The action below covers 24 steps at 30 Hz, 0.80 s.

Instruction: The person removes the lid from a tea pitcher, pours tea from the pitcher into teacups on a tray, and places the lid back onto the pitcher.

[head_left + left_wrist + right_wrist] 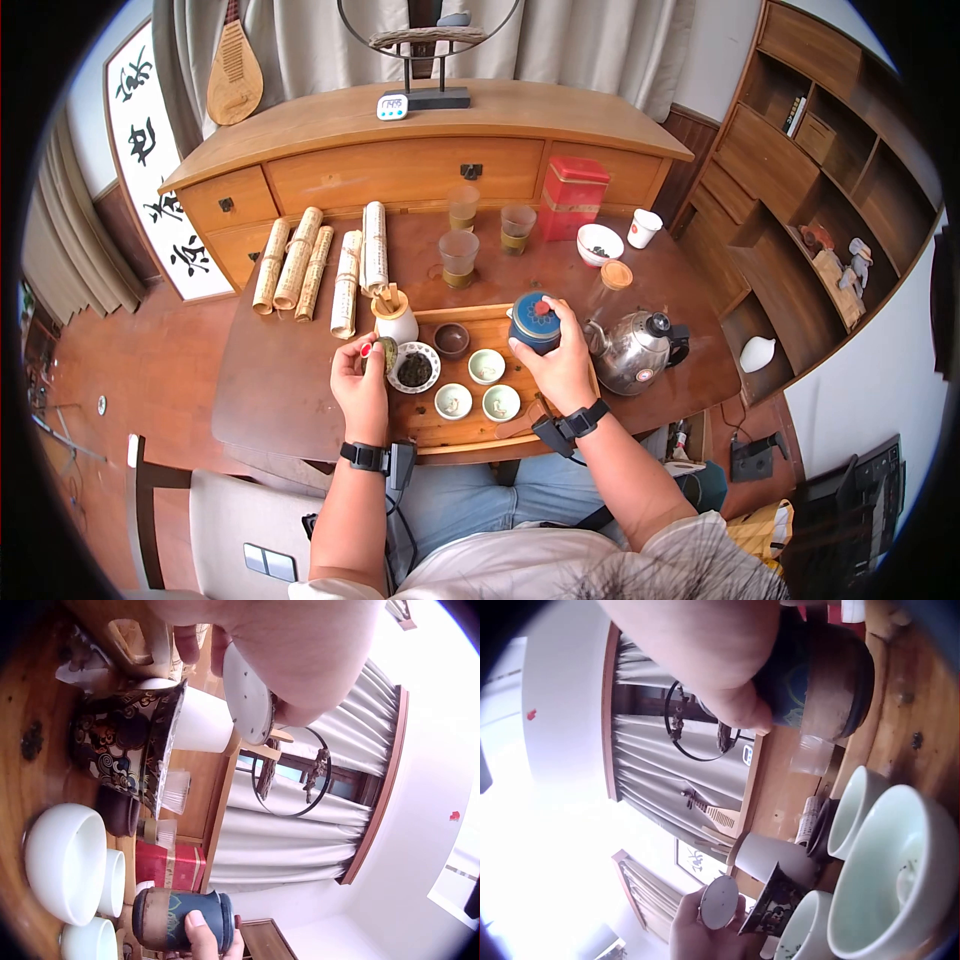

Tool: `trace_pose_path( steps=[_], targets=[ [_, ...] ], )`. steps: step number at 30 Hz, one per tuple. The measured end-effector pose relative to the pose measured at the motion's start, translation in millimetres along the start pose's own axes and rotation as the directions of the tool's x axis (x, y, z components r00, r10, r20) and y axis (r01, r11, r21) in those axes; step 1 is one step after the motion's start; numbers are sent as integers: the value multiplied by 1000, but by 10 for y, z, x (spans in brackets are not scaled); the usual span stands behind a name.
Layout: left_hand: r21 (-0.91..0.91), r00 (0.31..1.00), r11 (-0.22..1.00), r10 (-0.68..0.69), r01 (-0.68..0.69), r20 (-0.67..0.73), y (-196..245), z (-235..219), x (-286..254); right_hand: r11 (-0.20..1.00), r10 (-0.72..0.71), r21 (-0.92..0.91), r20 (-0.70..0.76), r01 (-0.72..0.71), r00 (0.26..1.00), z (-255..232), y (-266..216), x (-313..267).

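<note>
While the small lid [386, 352] is pinched aside by the left hand [362, 378], baring the gaiwan [414, 368], the blue jar [535, 322] is gripped by the right hand [560, 362] above the tea tray [500, 432].

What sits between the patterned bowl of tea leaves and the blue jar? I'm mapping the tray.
In the head view, a dark brown cup lies between the patterned bowl and the blue jar, with a pale cup just nearer.

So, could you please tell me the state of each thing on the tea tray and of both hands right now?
Left hand: holds the small lid off the bowl.
Patterned bowl: uncovered, dark tea leaves inside.
Right hand: grips the blue jar.
Blue jar: upright on the wooden tray, lid on.
Three pale cups: upright.
Kettle: lid on, beside the tray.
</note>
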<state>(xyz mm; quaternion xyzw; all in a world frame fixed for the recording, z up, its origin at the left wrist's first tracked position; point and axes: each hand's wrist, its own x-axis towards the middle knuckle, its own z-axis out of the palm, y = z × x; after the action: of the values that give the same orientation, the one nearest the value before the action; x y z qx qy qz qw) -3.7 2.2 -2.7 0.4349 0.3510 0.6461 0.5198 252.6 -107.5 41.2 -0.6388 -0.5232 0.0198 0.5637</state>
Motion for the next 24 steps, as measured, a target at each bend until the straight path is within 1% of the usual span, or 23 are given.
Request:
trace_pose_path(
  steps=[2, 3, 4, 5, 6, 8, 9, 10, 12, 13, 14, 16, 18, 20, 21, 22, 23, 24],
  targets=[
    [-23, 1000, 1000, 4, -4, -12, -1, 18, 9, 999, -6, 54, 80, 2, 997, -32, -90, 47],
    [-15, 1000, 1000, 1, -1, -19, 7, 25, 13, 999, -6, 51, 86, 1, 996, -54, -161, 75],
    [-7, 1000, 1000, -2, 2, -26, 8, 27, 6, 999, -39, 35, 126, 35, 991, -72, -243, 101],
    [-6, 1000, 1000, -19, 19, 5, -23, -5, 23, 997, -72, 20, 165, 70, 984, -80, -307, 124],
    [-9, 1000, 1000, -21, 21, 2, -28, -11, 25, 997, -72, 17, 169, 70, 983, -71, -350, 138],
    [-25, 1000, 1000, -11, 11, -20, -25, -5, 28, 994, -112, 30, 246, 108, 963, -26, -428, 149],
    [-56, 1000, 998, -10, 9, -26, -36, -11, 27, 989, -151, 28, 258, 149, 954, 1, -466, 160],
    [-58, 999, 998, -13, 11, -29, -26, -6, 22, 989, -150, 26, 262, 149, 953, 26, -503, 166],
    [-54, 997, 998, 21, -25, -78, 6, 2, 13, 972, -221, -1, 352, 237, 909, 80, -574, 173],
    [-55, 996, 998, 20, -25, -83, -11, -10, 21, 982, -181, 26, 402, 187, 897, 111, -606, 177],
    [-71, 997, 997, 6, -12, -81, -45, -28, 34, 982, -183, 27, 407, 189, 895, 152, -618, 166],
    [-89, 996, 996, -6, -2, -86, -51, -50, 50, 968, -196, -53, 456, 246, 868, 244, -619, 151],
    [-60, 996, 998, -12, 7, -88, -37, -35, 36, 962, -215, -47, 476, 269, 853, 320, -622, 160],
    [-60, 995, 998, -15, 9, -94, -46, -40, 35, 945, -231, -85, 512, 316, 827, 380, -628, 177],
    [-77, 996, 997, -14, 8, -83, -70, -49, 42, 945, -232, -83, 516, 317, 825, 401, -643, 183],
    [-94, 997, 996, -13, 6, -73, -68, -46, 45, 932, -258, -94, 509, 350, 821, 417, -661, 189],
    [-82, 997, 997, 2, -9, -81, -70, -37, 45, 918, -283, -105, 503, 383, 817, 432, -673, 195],
    [-83, 996, 997, 1, -8, -85, -67, -36, 44, 917, -284, -104, 507, 384, 814, 449, -668, 201]
  ],
)
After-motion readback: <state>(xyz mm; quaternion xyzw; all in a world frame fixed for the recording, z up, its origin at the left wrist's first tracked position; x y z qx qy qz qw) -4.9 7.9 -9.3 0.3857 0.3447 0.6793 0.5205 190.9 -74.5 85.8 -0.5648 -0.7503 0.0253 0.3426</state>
